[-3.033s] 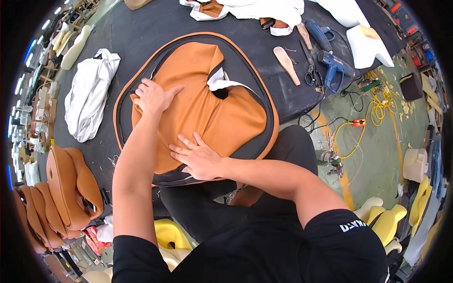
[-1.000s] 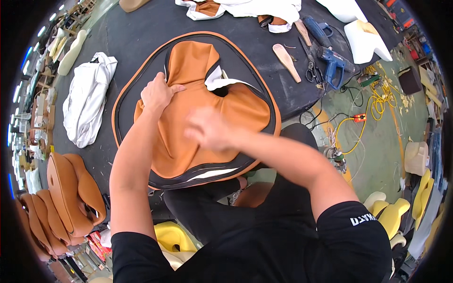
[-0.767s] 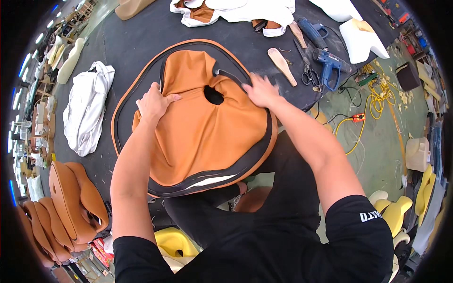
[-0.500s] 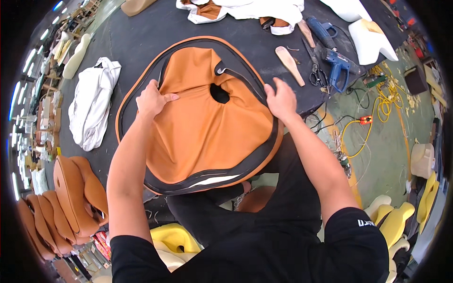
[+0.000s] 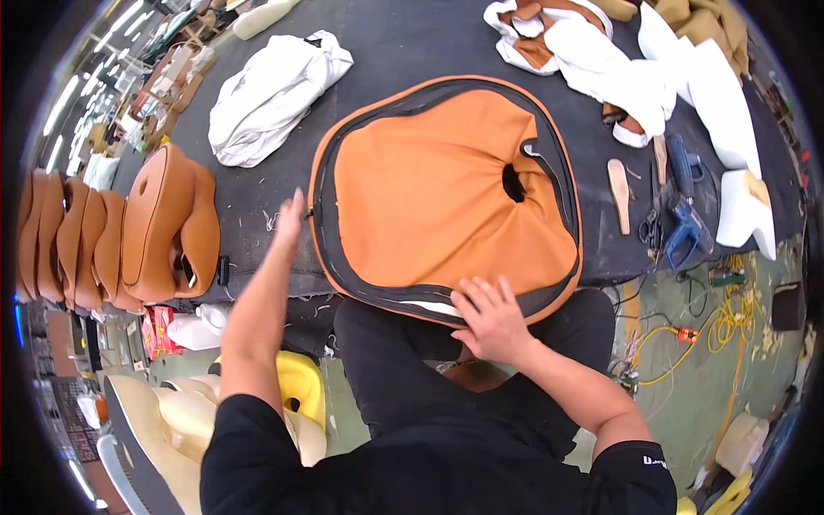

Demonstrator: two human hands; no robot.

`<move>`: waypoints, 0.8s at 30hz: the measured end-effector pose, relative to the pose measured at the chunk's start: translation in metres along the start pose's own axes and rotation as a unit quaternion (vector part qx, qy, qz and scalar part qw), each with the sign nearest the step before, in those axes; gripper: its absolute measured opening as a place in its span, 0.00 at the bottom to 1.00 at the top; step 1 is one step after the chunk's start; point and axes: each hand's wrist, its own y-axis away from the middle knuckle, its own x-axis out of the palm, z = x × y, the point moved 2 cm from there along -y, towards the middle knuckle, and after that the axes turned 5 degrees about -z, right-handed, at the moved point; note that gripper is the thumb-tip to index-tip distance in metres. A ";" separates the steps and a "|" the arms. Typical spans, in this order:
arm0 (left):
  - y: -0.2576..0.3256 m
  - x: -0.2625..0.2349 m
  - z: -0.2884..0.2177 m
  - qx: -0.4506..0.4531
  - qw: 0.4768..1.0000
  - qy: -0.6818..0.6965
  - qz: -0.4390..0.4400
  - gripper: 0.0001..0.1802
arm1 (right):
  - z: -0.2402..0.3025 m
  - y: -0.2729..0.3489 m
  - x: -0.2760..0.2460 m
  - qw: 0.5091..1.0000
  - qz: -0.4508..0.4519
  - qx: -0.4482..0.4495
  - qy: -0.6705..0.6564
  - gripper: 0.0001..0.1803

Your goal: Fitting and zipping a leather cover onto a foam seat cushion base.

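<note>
A rounded tan leather-like seat cover (image 5: 421, 197) with a black inner border and tan piping lies on the dark table, its near edge over my lap. A dark oval hole (image 5: 513, 183) shows in its right part, with creases running out from it. White material shows through a slit in the near border. My right hand (image 5: 493, 319) rests on that near edge, fingers spread over the border and thumb at the rim. Just off the cover's left rim, my left hand (image 5: 290, 227) is seen edge-on with its fingers stretched, holding nothing.
Several tan padded seat pieces (image 5: 167, 227) stand in a row at the left. A crumpled white cover (image 5: 276, 99) lies behind. At the right are a wooden stick (image 5: 619, 196), scissors (image 5: 652, 227), blue heat guns (image 5: 687, 232) and white covers (image 5: 592, 60). A yellow cable (image 5: 730, 322) lies on the floor.
My left hand has let go of the cover and moved outside its left rim. My right hand has gone from the right rim to the near edge. The view has swung left.
</note>
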 end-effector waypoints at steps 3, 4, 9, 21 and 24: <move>0.105 0.056 0.006 -0.137 0.888 0.405 0.168 0.37 | -0.009 0.012 0.023 1.000 0.020 -0.005 0.007 0.34; 0.112 0.057 0.006 -0.103 0.872 0.450 0.161 0.37 | -0.009 0.012 0.022 0.999 0.025 -0.018 0.010 0.34; 0.178 0.090 0.000 -0.141 0.840 0.520 0.057 0.34 | -0.018 0.042 0.001 0.998 -0.001 0.058 0.040 0.31; 0.268 0.142 0.036 -0.027 0.942 0.332 -0.050 0.39 | -0.007 -0.027 -0.048 0.996 -0.072 0.041 0.023 0.10; 0.293 0.118 0.036 0.114 0.963 0.214 -0.118 0.33 | 0.020 -0.076 -0.020 0.992 -0.079 0.097 0.017 0.12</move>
